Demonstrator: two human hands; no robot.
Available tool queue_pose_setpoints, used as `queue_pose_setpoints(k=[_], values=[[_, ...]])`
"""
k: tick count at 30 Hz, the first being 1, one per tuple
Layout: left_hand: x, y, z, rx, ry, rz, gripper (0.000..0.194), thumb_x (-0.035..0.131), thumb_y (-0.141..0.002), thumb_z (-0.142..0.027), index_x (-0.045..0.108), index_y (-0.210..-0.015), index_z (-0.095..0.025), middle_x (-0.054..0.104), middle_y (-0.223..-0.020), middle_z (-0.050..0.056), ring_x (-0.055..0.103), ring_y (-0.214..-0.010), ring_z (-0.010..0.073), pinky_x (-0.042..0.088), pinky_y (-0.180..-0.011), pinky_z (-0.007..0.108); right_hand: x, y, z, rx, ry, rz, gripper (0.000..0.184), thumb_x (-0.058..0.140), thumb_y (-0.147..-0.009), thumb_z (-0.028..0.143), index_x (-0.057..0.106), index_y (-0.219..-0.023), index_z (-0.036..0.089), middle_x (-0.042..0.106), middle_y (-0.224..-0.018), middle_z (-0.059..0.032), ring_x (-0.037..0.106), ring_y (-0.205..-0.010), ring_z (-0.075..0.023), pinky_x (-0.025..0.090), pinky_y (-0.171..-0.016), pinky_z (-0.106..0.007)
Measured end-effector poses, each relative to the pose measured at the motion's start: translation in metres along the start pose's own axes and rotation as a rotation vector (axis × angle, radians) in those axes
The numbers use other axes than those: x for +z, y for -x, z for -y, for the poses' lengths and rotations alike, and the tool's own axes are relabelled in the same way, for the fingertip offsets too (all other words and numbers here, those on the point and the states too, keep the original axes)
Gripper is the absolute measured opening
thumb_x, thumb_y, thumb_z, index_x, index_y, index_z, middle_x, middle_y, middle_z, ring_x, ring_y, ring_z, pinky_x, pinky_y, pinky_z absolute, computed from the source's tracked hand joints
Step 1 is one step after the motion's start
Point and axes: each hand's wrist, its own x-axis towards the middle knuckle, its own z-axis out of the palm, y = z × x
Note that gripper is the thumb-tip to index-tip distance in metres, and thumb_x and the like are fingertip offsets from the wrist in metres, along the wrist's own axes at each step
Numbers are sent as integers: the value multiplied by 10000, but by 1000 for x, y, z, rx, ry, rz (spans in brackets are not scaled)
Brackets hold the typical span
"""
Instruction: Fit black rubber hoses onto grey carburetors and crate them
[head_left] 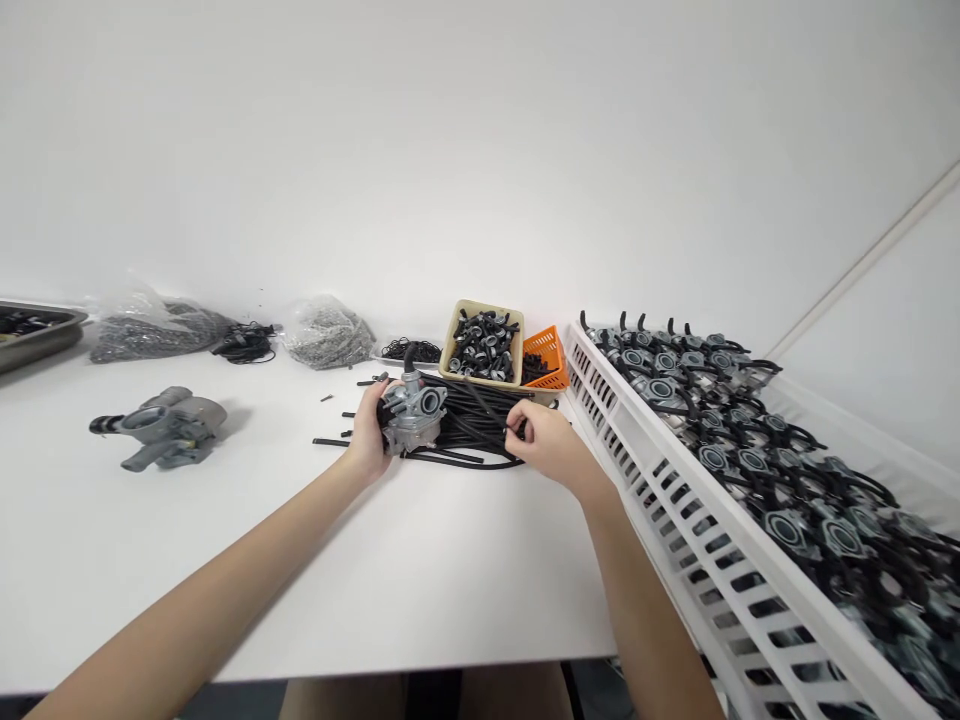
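My left grip (369, 432) holds a grey metal carburettor (412, 415) at twelve o'clock; my right grip (544, 440) is pinched narrow, contents unclear, above long black rubber hoses (474, 412). Keeping the body steady, clear of the hoses, seems wise. A second grey carburettor (171, 430) lies at ten o'clock; a slotted white plastic crate (720, 495), at two, flanks my right forearm (637, 570).

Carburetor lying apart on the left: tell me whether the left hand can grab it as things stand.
Probably not: the left hand looks occupied with the held carburetor, though nothing seems to block its way to the loose carburetor.
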Motion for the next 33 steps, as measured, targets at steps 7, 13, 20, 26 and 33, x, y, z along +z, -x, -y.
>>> queue_pose_setpoints(k=[7,13,20,26,33], values=[[-3,-5,3,71,8,-56,388,652,-660,-493,625,-852,-157,709,-748,26,694,-728,222,528,-603,272,-10,-6,16,-60,-877,-727,247,572,-811,244,444,-1023,246,619,-710,43,467,-459,-80,375,-473,-231],[-7,-9,7,93,-24,-114,355,631,-689,-476,624,-861,-166,701,-734,10,676,-673,199,509,-552,251,4,-14,14,67,-1232,-693,262,592,-764,241,489,-1005,235,588,-710,40,521,-527,-87,442,-518,-237],[-2,-4,7,72,-29,-161,276,621,-696,-428,626,-836,-191,681,-666,-14,657,-594,189,505,-496,256,54,-13,20,79,-1107,-353,227,652,-780,326,530,-933,209,636,-767,18,607,-556,-101,471,-549,-250],[0,-2,13,114,-62,-173,288,672,-657,-424,634,-817,-188,703,-716,-11,680,-706,219,514,-552,259,88,-12,22,190,-938,-59,265,691,-727,424,587,-786,187,605,-646,17,608,-565,-124,455,-546,-244],[0,-2,14,131,-77,-174,284,692,-640,-419,632,-788,-184,714,-749,-6,677,-779,225,516,-618,258,97,-11,21,183,-907,-40,296,649,-750,475,560,-718,195,618,-639,2,589,-564,-135,431,-532,-249]])
